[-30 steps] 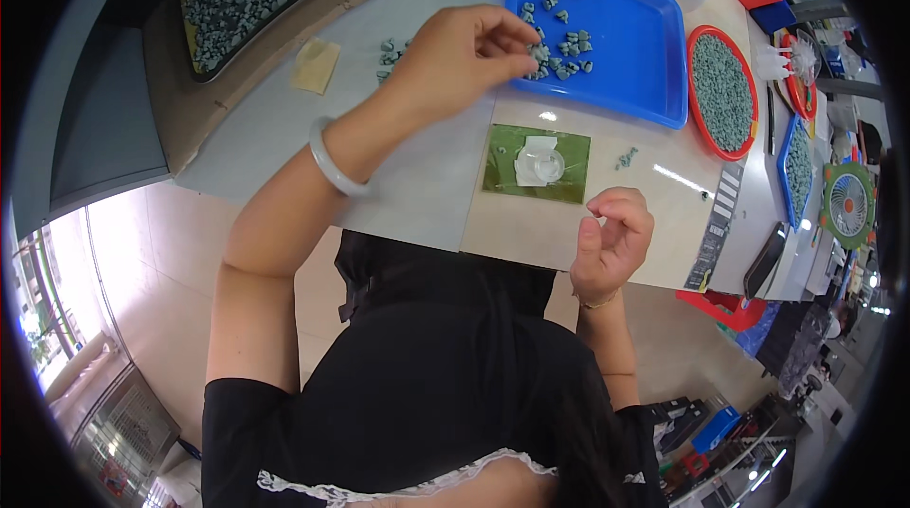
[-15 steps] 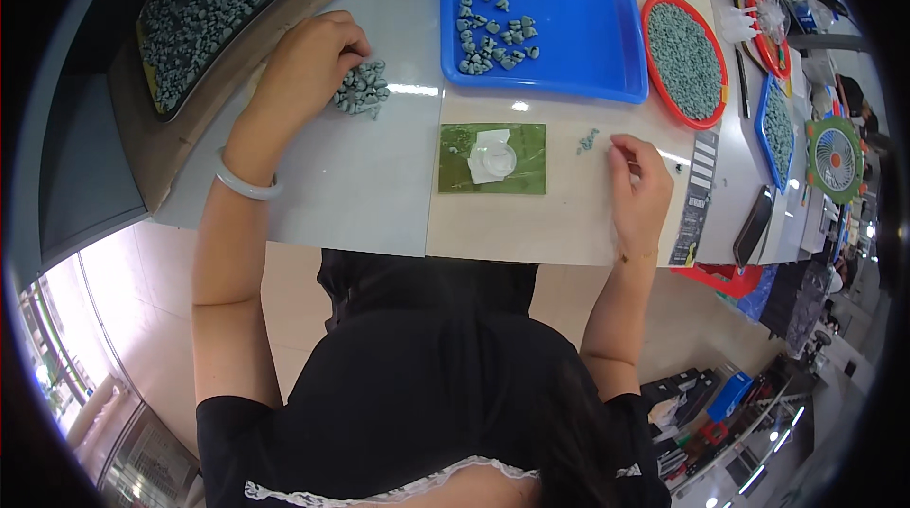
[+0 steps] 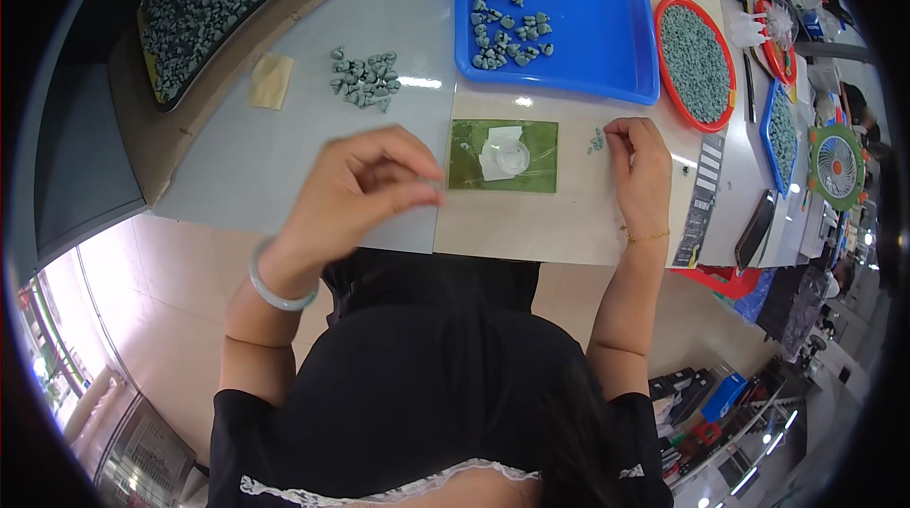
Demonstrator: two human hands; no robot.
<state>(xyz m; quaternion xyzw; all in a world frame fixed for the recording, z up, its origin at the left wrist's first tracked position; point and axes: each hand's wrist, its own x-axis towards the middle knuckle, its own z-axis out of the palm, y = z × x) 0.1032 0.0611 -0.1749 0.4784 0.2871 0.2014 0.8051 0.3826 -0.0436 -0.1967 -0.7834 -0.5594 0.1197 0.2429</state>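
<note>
My left hand [image 3: 365, 193] hangs over the near edge of the table, left of a green mat [image 3: 464, 178]. Its thumb and forefinger close in a pinch; whatever sits between the tips is too small to make out. On the mat lies a white paper piece with a small clear round dish [image 3: 513, 157]. At the mat's right, my right hand [image 3: 645, 172] rests on the table with thumb and forefinger together, beside a few tiny green bits [image 3: 596, 140]; what it pinches is hidden. A loose pile of grey-green stone-like pieces [image 3: 365, 80] lies beyond my left hand.
A blue tray [image 3: 592, 39] holds several larger pieces at the back. Right of it stands a red round tray [image 3: 731, 96] full of small green pieces. A dark tray [image 3: 175, 102] of pieces is far left, near a tan paper square [image 3: 272, 81]. A black phone-like object [image 3: 755, 228] lies right.
My left hand has left the stone pile and come nearer and to the right, uncovering the tan paper square. My right hand has shifted slightly toward the tiny bits.
</note>
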